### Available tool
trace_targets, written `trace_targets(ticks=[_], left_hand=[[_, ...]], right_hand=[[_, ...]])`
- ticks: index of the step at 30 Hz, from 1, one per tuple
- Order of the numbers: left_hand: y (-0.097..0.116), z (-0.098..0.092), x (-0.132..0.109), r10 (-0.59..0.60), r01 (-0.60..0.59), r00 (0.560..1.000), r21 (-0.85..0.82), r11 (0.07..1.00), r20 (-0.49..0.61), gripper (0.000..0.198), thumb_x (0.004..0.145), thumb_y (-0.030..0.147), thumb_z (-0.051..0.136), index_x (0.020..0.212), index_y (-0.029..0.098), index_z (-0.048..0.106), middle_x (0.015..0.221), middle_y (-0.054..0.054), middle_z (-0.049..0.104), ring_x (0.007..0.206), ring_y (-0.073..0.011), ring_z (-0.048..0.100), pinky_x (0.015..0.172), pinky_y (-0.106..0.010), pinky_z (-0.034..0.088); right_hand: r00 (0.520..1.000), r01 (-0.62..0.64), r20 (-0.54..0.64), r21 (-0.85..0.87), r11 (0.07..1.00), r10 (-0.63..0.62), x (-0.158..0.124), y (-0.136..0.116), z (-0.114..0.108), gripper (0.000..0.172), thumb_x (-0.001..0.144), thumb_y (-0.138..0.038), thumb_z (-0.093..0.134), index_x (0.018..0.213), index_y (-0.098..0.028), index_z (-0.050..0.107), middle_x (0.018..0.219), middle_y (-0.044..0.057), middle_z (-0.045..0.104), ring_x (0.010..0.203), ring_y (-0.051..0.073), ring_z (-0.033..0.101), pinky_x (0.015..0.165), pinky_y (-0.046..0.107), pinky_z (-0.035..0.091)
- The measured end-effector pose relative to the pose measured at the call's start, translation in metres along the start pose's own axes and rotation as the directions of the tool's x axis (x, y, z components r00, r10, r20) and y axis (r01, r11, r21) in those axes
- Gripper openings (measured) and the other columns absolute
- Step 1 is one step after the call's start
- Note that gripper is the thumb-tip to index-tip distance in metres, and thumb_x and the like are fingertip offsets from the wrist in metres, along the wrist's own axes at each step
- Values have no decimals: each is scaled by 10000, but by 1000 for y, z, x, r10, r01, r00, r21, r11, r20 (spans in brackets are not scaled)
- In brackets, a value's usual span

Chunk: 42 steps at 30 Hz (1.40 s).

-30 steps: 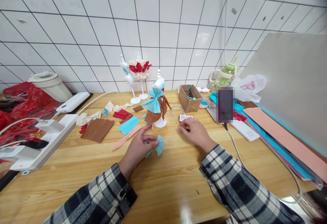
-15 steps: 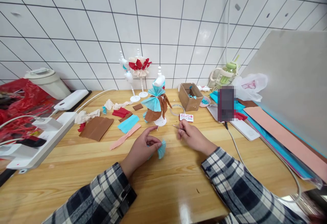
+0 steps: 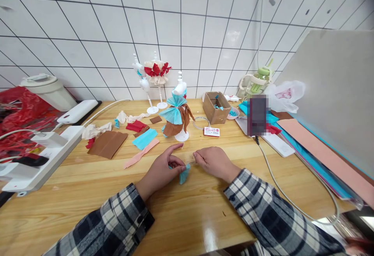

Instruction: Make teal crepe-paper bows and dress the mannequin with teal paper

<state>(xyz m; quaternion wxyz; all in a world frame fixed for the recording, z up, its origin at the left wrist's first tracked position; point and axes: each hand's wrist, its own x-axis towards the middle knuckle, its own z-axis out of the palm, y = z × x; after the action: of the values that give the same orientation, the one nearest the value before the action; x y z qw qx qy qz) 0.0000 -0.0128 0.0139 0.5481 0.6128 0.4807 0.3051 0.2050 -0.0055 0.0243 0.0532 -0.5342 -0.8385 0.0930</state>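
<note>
My left hand (image 3: 163, 170) pinches a small gathered piece of light blue crepe paper (image 3: 184, 175) between thumb and fingers, just above the table. My right hand (image 3: 214, 163) is closed on a thin, pointed metal tool (image 3: 191, 163); most of it is hidden in the fist, so its kind is unclear. The tool's tip is at the blue piece's upper right edge; whether they touch I cannot tell. Straight ahead stands a white miniature dress form (image 3: 180, 89) wearing a blue fan-shaped bow (image 3: 172, 111) and a brown crepe paper skirt (image 3: 184, 120).
Two more dress forms (image 3: 161, 104) stand against the tiled wall. Crepe paper scraps (image 3: 144, 139) lie to the left. A cardboard box (image 3: 216, 110), a staple-sized small box (image 3: 211, 132) and a wire loop are ahead right. A power strip (image 3: 43, 166) borders the left; a cable (image 3: 280, 186) curves at right.
My right hand has moved left and toward me, bringing the metal tool to the blue crepe paper. The left hand keeps its pinch, and the paper is turned slightly.
</note>
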Motion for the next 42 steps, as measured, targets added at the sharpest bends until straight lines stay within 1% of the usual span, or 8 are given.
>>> trace_targets(ticks=[4, 8, 11, 18, 28, 37, 42], left_hand=[[0, -1, 0, 5, -7, 999, 41, 999, 42, 748, 697, 242, 695, 1368, 156, 376, 751, -24, 722, 696, -179, 654, 678, -298, 485], [1, 0, -1, 0, -3, 998, 53, 999, 61, 763, 693, 238, 700, 1380, 167, 376, 751, -24, 723, 687, -184, 655, 673, -300, 481], [2, 1, -2, -9, 5, 998, 52, 999, 62, 773, 685, 250, 709, 1381, 171, 382, 743, -18, 720, 686, -186, 654, 668, -297, 477], [3, 0, -1, 2, -5, 998, 54, 999, 61, 773, 688, 261, 705, 1383, 170, 378, 746, -14, 716, 693, -178, 644, 688, -295, 470], [2, 0, -1, 12, -14, 998, 26, 1000, 66, 776, 693, 272, 707, 1385, 168, 373, 740, -15, 712, 668, -170, 634, 661, -283, 465], [-2, -1, 1, 14, -20, 997, 82, 996, 75, 767, 707, 268, 695, 1385, 164, 352, 760, -14, 705, 717, -176, 639, 709, -305, 468], [-1, -1, 0, 13, -20, 997, 92, 996, 82, 763, 717, 267, 684, 1388, 152, 340, 760, -18, 703, 715, -174, 633, 709, -306, 463]], right_hand=[[999, 29, 33, -38, 999, -28, -1, -4, -3, 424, 969, -377, 343, 791, -215, 691, 786, 64, 719, 649, 177, 613, 570, 276, 286], [998, 35, 50, -45, 998, -33, -1, -8, -3, 417, 967, -380, 345, 809, -221, 697, 797, 65, 723, 658, 182, 624, 590, 276, 317], [997, 43, 67, -45, 998, -40, -1, -9, -3, 421, 965, -384, 348, 810, -217, 701, 785, 68, 723, 653, 185, 629, 597, 278, 331], [998, 22, 60, -81, 996, -17, 0, -8, 0, 456, 968, -386, 329, 816, -217, 724, 793, 81, 732, 665, 199, 639, 605, 283, 342], [998, 23, 60, -116, 993, -16, 0, -10, 0, 457, 967, -391, 332, 825, -230, 735, 787, 73, 738, 659, 201, 648, 563, 281, 318], [996, 5, 93, -128, 992, 7, 0, -12, -2, 473, 975, -399, 308, 858, -229, 734, 820, 67, 739, 712, 198, 662, 612, 271, 366], [994, 11, 107, -119, 993, 2, -1, -12, -3, 491, 981, -382, 276, 856, -223, 723, 828, 61, 737, 718, 191, 659, 610, 263, 364]])
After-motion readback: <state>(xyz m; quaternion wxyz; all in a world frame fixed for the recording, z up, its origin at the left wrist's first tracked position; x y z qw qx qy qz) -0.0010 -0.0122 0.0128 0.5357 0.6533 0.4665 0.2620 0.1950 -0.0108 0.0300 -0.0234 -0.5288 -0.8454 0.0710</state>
